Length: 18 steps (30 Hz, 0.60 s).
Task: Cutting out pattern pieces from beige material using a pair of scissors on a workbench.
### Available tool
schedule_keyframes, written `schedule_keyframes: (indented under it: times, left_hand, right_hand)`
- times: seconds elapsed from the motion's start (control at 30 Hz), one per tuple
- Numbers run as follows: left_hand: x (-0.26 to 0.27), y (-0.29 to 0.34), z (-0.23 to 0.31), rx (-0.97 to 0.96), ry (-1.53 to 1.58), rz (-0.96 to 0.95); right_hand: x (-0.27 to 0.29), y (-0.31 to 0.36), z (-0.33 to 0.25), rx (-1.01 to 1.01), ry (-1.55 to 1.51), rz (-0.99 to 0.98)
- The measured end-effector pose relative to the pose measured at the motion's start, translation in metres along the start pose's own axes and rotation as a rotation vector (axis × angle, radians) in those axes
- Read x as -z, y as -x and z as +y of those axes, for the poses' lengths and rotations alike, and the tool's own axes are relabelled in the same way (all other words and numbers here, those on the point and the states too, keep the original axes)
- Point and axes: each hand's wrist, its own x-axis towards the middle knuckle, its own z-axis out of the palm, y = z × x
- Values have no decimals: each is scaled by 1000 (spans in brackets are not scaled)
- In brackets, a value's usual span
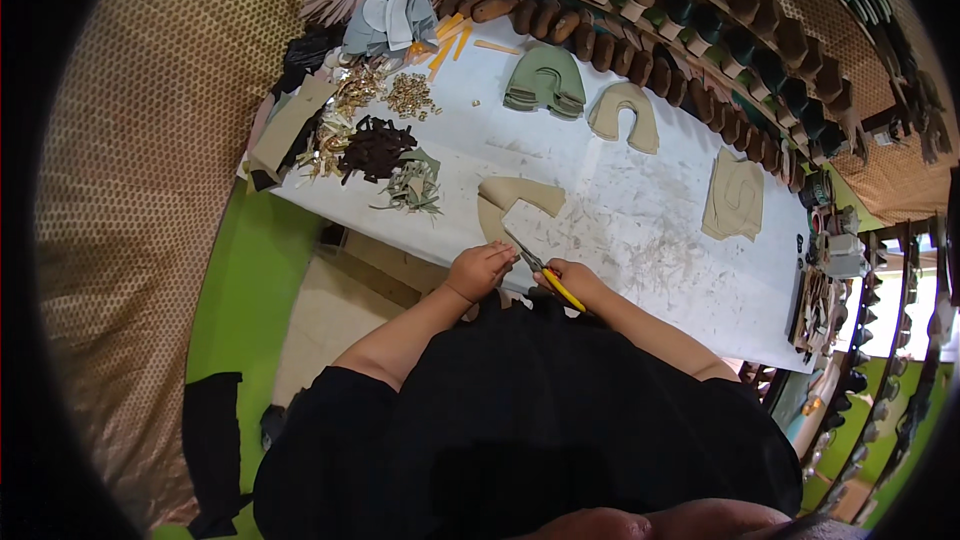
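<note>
A beige curved shoe-upper piece (520, 192) lies near the front edge of the table, one end running down to my hands. My left hand (485, 268) has its fingers pressed together at that end. My right hand (577, 280) is closed around the yellow handles of pliers (565, 290). Their long grey jaws point up and left, close to my left fingertips and the beige piece. What sits between the jaws is too small to make out.
The white table (620, 220) carries a green stack of uppers (545, 82), a beige arch-shaped stack (625, 117) and beige pieces (735, 195) at right. At left lie gold fittings (410, 97), dark brown strips (375, 147) and green strips (412, 187). Shoe racks (690, 20) line the back.
</note>
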Motion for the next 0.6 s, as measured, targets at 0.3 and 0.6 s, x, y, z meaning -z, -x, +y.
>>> schedule_keyframes:
  times: [0.3, 0.6]
  left_hand:
    - [6, -2, 10, -3, 33, 6]
    - [10, 0, 12, 19, 14, 4]
  right_hand:
    - [1, -1, -6, -48, -89, -82]
    - [-6, -2, -5, 1, -17, -13]
